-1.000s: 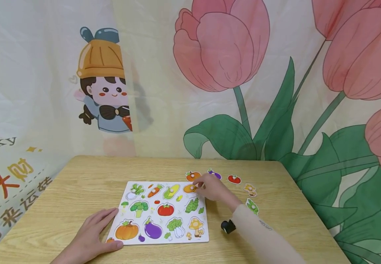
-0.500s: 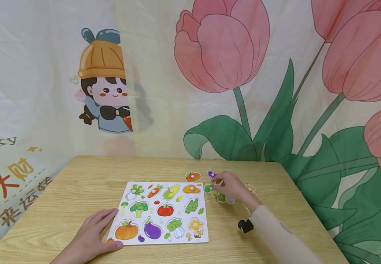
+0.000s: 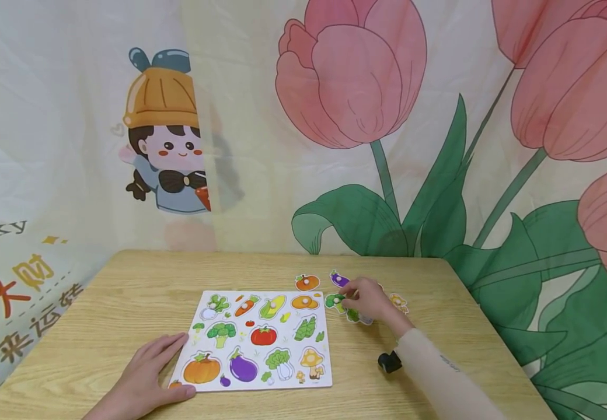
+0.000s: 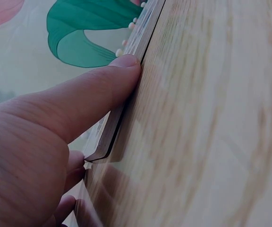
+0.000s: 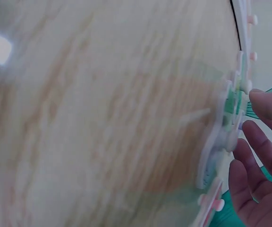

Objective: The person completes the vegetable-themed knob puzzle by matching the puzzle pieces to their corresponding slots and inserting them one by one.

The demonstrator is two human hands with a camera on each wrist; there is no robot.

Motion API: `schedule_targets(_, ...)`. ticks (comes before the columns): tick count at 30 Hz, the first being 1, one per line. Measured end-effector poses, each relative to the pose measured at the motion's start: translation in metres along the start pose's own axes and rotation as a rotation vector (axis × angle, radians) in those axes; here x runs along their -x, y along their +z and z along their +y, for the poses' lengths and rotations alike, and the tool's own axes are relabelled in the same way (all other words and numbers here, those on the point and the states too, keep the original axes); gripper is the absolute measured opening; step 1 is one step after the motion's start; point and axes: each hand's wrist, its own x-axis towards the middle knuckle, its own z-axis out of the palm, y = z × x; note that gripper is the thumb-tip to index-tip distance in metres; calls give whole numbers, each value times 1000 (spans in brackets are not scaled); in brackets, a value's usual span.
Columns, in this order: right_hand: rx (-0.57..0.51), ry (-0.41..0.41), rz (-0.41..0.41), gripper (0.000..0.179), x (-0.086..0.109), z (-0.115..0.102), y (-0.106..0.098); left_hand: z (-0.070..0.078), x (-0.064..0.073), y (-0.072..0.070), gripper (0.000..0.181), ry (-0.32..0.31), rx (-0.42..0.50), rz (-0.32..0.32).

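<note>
"Left of the board [image 3: 288, 328], what have we?"
"Our left hand [image 3: 143, 368], fingers fairly straight against its edge."
"And right of it?"
"Our right hand [image 3: 370, 298], fingers slightly parted beside the loose broccoli piece [image 3: 330, 300]; we're likely choosing, so pinching its knob [image 3: 337, 301] seems called for."

Head view: bright, diffuse light, even across curtain [image 3: 251, 128] and tabletop [image 3: 109, 309]; prints on the board [image 3: 260, 352] clear. Left-wrist view: dim, cool cast; dark shadow line under the board; wood grain soft. Right-wrist view: hazy; white glare [image 5: 2, 49], faint reflections, blurred tabletop.
</note>
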Motion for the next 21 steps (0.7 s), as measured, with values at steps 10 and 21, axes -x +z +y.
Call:
schedule_targets(10, 24, 3, 10, 15, -3, 2, 9, 1, 0, 0, 105, -18, 4, -12)
schedule_targets(21, 46, 13, 11, 13, -3, -4, 12, 1, 0, -1, 105, -24, 7, -21)
